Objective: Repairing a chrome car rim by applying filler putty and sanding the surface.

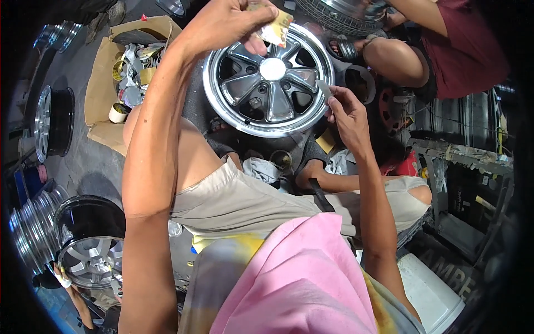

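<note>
A polished metal wheel rim (281, 103) with broad spokes and a pale round centre faces up in front of my knees. Over its far left edge, my left hand (245, 23) is closed on a small yellowish piece with a white patch (276, 29); whether it is a packet or a folded sheet I cannot tell. At the right edge of the rim, my right hand (350, 116) pinches a small flat grey strip (324, 89) between thumb and fingers. The strip reaches the rim's lip, though contact is unclear.
An open cardboard box (103, 92) of scraps and tape rolls stands to the left. More wheels (55, 122) stand farther left and at lower left. A co-worker in a dark red shirt (470, 50) crouches at upper right beside a tire (334, 19). A white bin (431, 289) sits at lower right.
</note>
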Available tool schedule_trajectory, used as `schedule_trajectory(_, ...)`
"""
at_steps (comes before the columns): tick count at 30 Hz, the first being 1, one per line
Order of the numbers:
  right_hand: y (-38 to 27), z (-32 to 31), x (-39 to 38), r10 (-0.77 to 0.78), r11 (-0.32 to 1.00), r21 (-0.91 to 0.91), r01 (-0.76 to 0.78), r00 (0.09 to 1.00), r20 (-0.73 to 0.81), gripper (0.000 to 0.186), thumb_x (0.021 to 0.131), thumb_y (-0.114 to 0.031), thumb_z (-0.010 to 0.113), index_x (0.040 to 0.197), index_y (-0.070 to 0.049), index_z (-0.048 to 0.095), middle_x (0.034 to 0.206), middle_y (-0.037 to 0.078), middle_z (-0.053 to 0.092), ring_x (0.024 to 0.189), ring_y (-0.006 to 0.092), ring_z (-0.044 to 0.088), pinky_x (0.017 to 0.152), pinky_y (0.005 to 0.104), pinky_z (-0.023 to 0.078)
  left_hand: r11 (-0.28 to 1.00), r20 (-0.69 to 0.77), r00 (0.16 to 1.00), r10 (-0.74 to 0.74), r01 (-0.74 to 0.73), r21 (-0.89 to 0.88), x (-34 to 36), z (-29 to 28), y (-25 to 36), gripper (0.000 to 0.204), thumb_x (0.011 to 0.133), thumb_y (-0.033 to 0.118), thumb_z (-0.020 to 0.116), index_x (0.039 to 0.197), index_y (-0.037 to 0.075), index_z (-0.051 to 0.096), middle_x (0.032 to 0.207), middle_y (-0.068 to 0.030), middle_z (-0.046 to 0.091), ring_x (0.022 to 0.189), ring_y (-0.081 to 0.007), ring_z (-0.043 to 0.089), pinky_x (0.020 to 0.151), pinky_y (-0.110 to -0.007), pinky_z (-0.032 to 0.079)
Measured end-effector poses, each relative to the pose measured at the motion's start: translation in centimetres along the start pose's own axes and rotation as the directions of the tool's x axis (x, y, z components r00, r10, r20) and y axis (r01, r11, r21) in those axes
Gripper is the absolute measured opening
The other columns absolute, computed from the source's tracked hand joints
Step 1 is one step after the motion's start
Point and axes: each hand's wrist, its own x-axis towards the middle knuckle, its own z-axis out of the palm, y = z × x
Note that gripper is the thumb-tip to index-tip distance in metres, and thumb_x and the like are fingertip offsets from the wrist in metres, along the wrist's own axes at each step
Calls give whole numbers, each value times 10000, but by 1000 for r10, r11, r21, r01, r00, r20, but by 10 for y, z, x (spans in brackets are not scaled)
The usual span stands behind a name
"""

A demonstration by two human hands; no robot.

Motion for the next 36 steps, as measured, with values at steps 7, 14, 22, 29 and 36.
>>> schedule_trajectory(7, -36, 19, -7, -430, 888, -202, 414, 902, -43, 151, 983, -12, 652, 1120, 44, 680, 943, 83, 661, 804, 111, 667, 744, 248, 542, 1000, 178, 984, -1, 6, -24, -12, 10, 0, 325, 1058, 289, 649, 1135, -7, 759, 842, -42, 747, 550, -51, 666, 520, -164, 526)
schedule_trajectory(14, -59, 22, -17, -493, 861, -169, 480, 869, -39, 129, 982, -6, 643, 1096, 26, 694, 948, 102, 662, 812, 152, 663, 748, 273, 527, 997, 225, 973, -56, 65, -34, -13, 19, 9, 318, 1041, 275, 676, 1150, -13, 757, 860, -57, 758, 531, -56, 662, 495, -156, 515)
schedule_trajectory(22, -72, 16, -20, -563, 796, -270, 542, 826, -2, 138, 978, -22, 664, 1100, 14, 717, 947, 111, 663, 806, 172, 657, 737, 289, 536, 997, 283, 958, -42, 58, -47, -5, 29, 12, 303, 1040, 260, 677, 1134, -17, 758, 858, -69, 769, 514, -59, 652, 480, -167, 515)
schedule_trajectory(29, -70, 19, -19, -570, 793, -245, 557, 821, 20, 154, 964, -8, 673, 1109, 6, 723, 944, 98, 654, 778, 162, 649, 696, 293, 529, 998, 300, 952, -56, 65, -20, -3, 31, 14, 286, 1043, 249, 673, 1131, -9, 757, 852, -57, 765, 512, -65, 653, 474, -177, 513)
schedule_trajectory(36, -68, 22, -18, -555, 805, -229, 548, 831, 38, 156, 967, -8, 663, 1111, 7, 722, 922, 98, 647, 780, 159, 646, 694, 287, 519, 997, 305, 951, -58, 72, -35, -4, 32, 13, 281, 1043, 241, 673, 1134, -13, 753, 862, -61, 765, 513, -66, 653, 476, -176, 515)
